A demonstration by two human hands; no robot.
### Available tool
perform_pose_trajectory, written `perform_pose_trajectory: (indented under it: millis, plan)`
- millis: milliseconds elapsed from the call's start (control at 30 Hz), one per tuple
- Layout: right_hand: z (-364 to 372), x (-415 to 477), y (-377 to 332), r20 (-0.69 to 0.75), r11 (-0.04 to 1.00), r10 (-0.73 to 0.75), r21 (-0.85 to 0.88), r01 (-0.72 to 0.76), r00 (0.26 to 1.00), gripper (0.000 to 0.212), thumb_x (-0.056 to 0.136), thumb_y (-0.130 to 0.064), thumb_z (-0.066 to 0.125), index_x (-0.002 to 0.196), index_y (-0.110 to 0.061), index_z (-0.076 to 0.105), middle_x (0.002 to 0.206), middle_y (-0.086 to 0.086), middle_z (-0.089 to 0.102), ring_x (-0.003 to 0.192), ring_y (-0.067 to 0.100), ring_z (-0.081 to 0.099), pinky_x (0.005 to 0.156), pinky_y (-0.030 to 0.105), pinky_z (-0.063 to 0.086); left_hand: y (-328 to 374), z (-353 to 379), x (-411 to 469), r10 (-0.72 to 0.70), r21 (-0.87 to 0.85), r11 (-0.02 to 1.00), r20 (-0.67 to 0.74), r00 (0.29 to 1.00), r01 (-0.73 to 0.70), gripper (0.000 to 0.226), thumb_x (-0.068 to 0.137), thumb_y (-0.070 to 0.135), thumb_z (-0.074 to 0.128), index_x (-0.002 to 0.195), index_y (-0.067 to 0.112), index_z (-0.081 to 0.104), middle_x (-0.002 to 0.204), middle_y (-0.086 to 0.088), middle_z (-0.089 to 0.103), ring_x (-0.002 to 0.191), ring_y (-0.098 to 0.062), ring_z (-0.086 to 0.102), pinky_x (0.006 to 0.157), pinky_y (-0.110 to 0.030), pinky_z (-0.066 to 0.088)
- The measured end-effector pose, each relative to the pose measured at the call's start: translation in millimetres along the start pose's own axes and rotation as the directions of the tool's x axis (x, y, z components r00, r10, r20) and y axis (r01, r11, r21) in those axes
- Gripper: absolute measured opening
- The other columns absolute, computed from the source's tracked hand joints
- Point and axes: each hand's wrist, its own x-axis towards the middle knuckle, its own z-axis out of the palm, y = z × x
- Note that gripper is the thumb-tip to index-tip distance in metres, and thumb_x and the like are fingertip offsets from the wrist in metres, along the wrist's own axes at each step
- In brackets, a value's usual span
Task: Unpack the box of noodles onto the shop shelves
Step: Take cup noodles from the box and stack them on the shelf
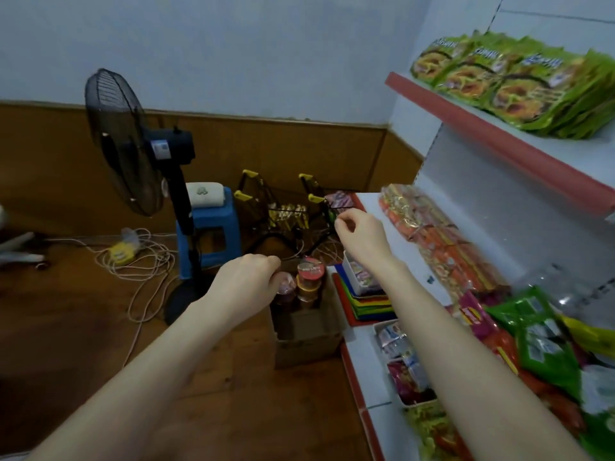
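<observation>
A brown cardboard box [307,337] stands on the wooden floor beside the shelf unit. Stacked noodle cups stand in its far end; the tallest stack has a red-lidded cup [311,269] on top. My left hand [248,282] reaches down into the box, fingers curled round the lid of a shorter cup stack [287,287]. My right hand [359,232] hovers above the box near the shelf's end, fingers loosely curled, holding nothing. Orange noodle packets [439,241] lie on the middle shelf [409,261]. Green noodle packets [519,84] fill the upper shelf [492,138].
A black standing fan [133,151] and a blue plastic stool [213,227] stand left of the box, with loose white cable [146,261] on the floor. Black wire baskets with yellow handles [286,207] sit behind. Coloured trays [369,304] and snack packets crowd the lower shelf.
</observation>
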Motion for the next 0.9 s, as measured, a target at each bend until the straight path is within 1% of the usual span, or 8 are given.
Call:
perform_pose_trajectory:
  millis: [67, 167, 300, 400, 533, 633, 733, 900]
  plan:
    - [13, 41, 4, 0.011, 1.000, 0.029, -0.008, -0.029, 1.000, 0.026, 0.095, -0.023, 0.046, 0.111, -0.012, 0.061, 0.103, 0.005, 0.065, 0.085, 0.013, 0.055, 0.075, 0.030, 0.048, -23, 6, 32, -0.004, 0.008, 1.000, 0.012, 1.000, 0.004, 0.028, 0.097, 0.033, 0.039, 0.104, 0.016, 0.060, 0.096, -0.001, 0.064, 0.089, -0.019, 0.060, 0.066, -0.027, 0.044]
    - [35, 91, 7, 0.042, 0.998, 0.056, -0.033, -0.055, 0.998, 0.025, 0.095, -0.022, 0.046, 0.111, -0.011, 0.061, 0.101, 0.006, 0.065, 0.083, 0.014, 0.056, 0.072, 0.030, 0.047, -58, 17, 74, -0.015, -0.008, 1.000, 0.037, 0.999, 0.015, 0.026, 0.097, 0.031, 0.039, 0.102, 0.015, 0.059, 0.095, -0.002, 0.064, 0.089, -0.020, 0.060, 0.062, -0.024, 0.038]
    - [67, 145, 14, 0.057, 0.994, 0.097, -0.059, -0.094, 0.994, 0.026, 0.095, -0.022, 0.047, 0.110, -0.009, 0.062, 0.105, 0.009, 0.066, 0.096, 0.023, 0.060, 0.083, 0.038, 0.051, -101, 43, 128, 0.009, -0.011, 1.000, 0.080, 0.997, -0.008, 0.027, 0.098, 0.030, 0.038, 0.099, 0.014, 0.059, 0.091, -0.003, 0.063, 0.086, -0.020, 0.059, 0.062, -0.025, 0.038]
    - [92, 179, 32, 0.006, 0.979, 0.187, -0.085, -0.186, 0.982, 0.026, 0.094, -0.023, 0.047, 0.110, -0.009, 0.062, 0.107, 0.010, 0.066, 0.100, 0.025, 0.060, 0.085, 0.039, 0.051, -131, 71, 172, 0.075, -0.004, 0.997, 0.138, 0.988, -0.076, 0.027, 0.098, 0.030, 0.036, 0.102, 0.014, 0.058, 0.093, -0.003, 0.063, 0.088, -0.020, 0.059, 0.062, -0.026, 0.038]
    - [125, 205, 70, -0.064, 0.933, 0.342, -0.098, -0.347, 0.938, 0.024, 0.093, -0.022, 0.049, 0.105, -0.008, 0.064, 0.101, 0.013, 0.068, 0.096, 0.029, 0.062, 0.078, 0.037, 0.050, -164, 114, 227, 0.171, 0.018, 0.983, 0.266, 0.949, -0.182, 0.028, 0.098, 0.029, 0.036, 0.105, 0.013, 0.057, 0.098, -0.005, 0.063, 0.090, -0.022, 0.060, 0.062, -0.026, 0.038]
    - [149, 210, 100, -0.044, 0.886, 0.449, -0.110, -0.451, 0.892, 0.022, 0.093, -0.020, 0.049, 0.097, -0.007, 0.065, 0.091, 0.014, 0.068, 0.088, 0.030, 0.062, 0.067, 0.032, 0.045, -176, 148, 256, 0.209, 0.010, 0.974, 0.366, 0.907, -0.228, 0.028, 0.098, 0.029, 0.035, 0.102, 0.012, 0.057, 0.098, -0.005, 0.063, 0.088, -0.021, 0.061, 0.060, -0.025, 0.039]
    - [164, 220, 130, -0.034, 0.848, 0.523, -0.079, -0.524, 0.851, 0.021, 0.093, -0.015, 0.050, 0.094, 0.000, 0.064, 0.091, 0.018, 0.068, 0.089, 0.032, 0.061, 0.065, 0.027, 0.038, -182, 184, 283, 0.189, -0.007, 0.977, 0.471, 0.861, -0.211, 0.025, 0.098, 0.029, 0.037, 0.101, 0.014, 0.056, 0.100, -0.007, 0.063, 0.091, -0.024, 0.061, 0.065, -0.031, 0.044]
    - [202, 251, 189, 0.049, 0.820, 0.572, -0.075, -0.568, 0.819, 0.020, 0.093, -0.015, 0.048, 0.095, -0.001, 0.062, 0.093, 0.018, 0.067, 0.092, 0.033, 0.061, 0.073, 0.032, 0.044, -185, 256, 323, 0.088, -0.003, 0.995, 0.546, 0.833, -0.103, 0.027, 0.097, 0.030, 0.037, 0.105, 0.013, 0.056, 0.106, -0.008, 0.064, 0.096, -0.027, 0.061, 0.072, -0.034, 0.047]
